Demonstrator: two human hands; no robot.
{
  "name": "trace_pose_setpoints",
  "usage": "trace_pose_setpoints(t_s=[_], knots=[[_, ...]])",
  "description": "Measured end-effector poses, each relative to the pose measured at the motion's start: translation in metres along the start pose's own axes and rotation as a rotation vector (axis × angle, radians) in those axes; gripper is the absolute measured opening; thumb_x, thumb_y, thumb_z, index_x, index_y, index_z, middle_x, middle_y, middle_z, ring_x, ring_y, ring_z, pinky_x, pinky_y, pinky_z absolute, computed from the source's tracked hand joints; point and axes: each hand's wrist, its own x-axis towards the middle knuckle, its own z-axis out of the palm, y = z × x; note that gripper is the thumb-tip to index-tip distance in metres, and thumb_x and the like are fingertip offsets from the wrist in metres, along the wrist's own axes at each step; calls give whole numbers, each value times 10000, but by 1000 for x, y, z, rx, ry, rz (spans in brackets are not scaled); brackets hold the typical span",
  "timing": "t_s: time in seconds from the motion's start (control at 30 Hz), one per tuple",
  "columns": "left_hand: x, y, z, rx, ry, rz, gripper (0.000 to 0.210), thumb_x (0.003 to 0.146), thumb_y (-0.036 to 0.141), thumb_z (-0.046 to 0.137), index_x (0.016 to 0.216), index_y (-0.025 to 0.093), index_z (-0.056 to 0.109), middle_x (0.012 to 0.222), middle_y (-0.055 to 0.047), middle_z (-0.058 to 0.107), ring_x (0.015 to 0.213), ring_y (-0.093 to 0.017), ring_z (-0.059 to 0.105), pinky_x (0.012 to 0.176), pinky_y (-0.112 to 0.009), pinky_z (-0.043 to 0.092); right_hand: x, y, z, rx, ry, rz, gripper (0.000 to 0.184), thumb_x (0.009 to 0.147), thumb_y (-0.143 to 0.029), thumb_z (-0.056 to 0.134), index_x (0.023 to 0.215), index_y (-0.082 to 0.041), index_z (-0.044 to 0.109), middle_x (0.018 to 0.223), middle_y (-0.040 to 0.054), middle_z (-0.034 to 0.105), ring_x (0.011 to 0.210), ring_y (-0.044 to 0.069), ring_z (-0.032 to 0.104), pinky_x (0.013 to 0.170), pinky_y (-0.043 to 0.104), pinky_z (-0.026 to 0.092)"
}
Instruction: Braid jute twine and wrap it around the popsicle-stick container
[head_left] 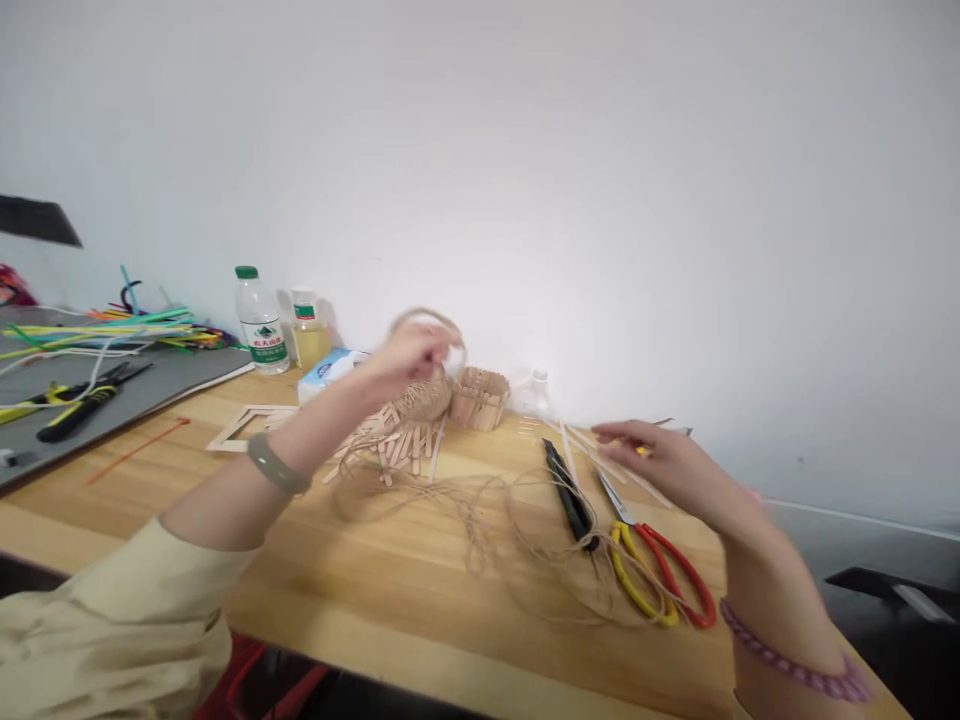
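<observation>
My left hand (409, 358) is raised over the wooden table (390, 590), its fingers closed on a small twine-wrapped basket (427, 395) by its looped handle. Under it lies a pile of flat wooden craft sticks (390, 445). Loose jute twine (510, 520) trails from the basket across the table. My right hand (660, 462) hovers low at the right, fingers partly curled, over long thin wooden strips (592, 450); whether it grips anything is unclear. A small box made of craft sticks (480, 397) stands just right of the basket.
Scissors with yellow and red handles (656, 575) and a black tool (571, 495) lie near my right hand. Two bottles (260, 322) and a tissue pack (326, 372) stand by the wall. A grey mat (112, 395) at left holds pliers and coloured pipe cleaners (112, 328). A stick frame (244, 425) lies flat.
</observation>
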Motion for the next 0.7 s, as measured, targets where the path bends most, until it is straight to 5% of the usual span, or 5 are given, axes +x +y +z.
trace_pose_setpoints(t_s=[0.07,0.17,0.3,0.47,0.7], knots=[[-7,-36,26,127,-250,-79,131,677,188,556,579,128,493,457,59,378,383,-28,256,386,-193,127,10,-15,18,238,164,13,399,801,-460,420,1011,-204,642,985,86,635,900,213,566,777,332,434],[-18,-78,50,213,-445,-118,184,657,228,532,512,135,467,440,52,374,392,-46,281,396,-206,185,22,-29,56,469,12,-67,411,789,-466,450,1046,-190,614,989,79,639,925,215,565,769,331,445],[-28,-99,61,324,-638,-43,177,632,170,473,469,150,410,427,53,352,414,-59,299,426,-211,221,30,-30,99,505,-137,-135,373,794,-474,438,767,-170,652,765,35,644,761,189,570,682,299,432],[-36,-94,63,381,-569,-39,197,660,197,480,478,158,415,422,50,366,406,-71,312,432,-223,230,30,-22,111,547,16,-19,340,726,-460,526,581,-160,593,567,0,556,584,142,497,547,255,360],[-44,-96,64,296,-422,61,365,751,346,485,459,154,381,426,59,292,425,-59,261,449,-218,198,29,-14,103,1095,145,202,295,655,-464,626,630,-171,632,690,18,603,596,102,487,515,209,365]])
